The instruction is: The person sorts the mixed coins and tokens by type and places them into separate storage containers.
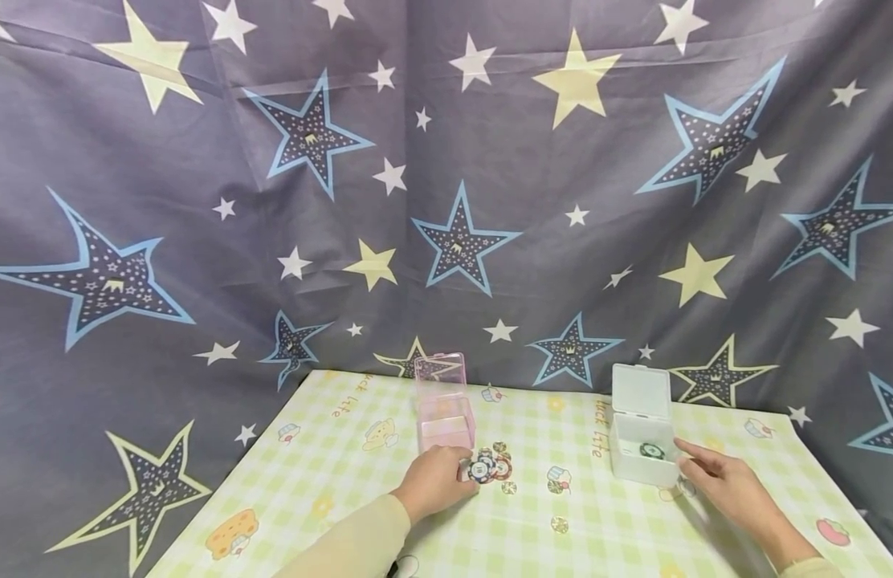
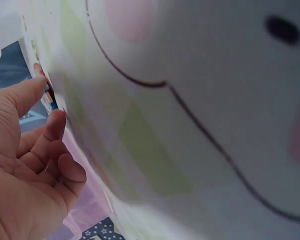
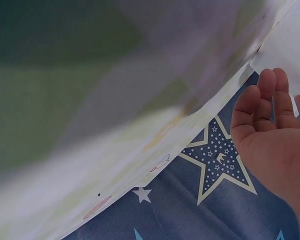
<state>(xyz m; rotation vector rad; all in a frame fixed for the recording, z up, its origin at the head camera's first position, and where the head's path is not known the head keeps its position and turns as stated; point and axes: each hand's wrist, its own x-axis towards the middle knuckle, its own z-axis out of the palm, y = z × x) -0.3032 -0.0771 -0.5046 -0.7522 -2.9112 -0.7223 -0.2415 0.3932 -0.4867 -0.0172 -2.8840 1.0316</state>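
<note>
My left hand (image 1: 438, 482) is low over the cloth, its thumb and index finger at either side of a blue-and-white poker chip (image 1: 481, 470). In the left wrist view that hand (image 2: 35, 160) has its other fingers curled, and coloured chip edges (image 2: 51, 95) show between thumb and index fingertips. A red poker chip (image 1: 501, 467) overlaps the blue ones. My right hand (image 1: 728, 486) touches the right side of an open white box (image 1: 645, 470) with extended fingers. Inside lies a green-and-black chip (image 1: 652, 451). The right wrist view shows this hand (image 3: 270, 120) beside the white wall.
Behind my left hand stands an open clear pink box (image 1: 446, 413). Several small gold pieces (image 1: 559, 525) lie scattered between the boxes. A green checked tablecloth (image 1: 490, 546) covers the table, and a grey star-patterned curtain (image 1: 519, 305) hangs behind it.
</note>
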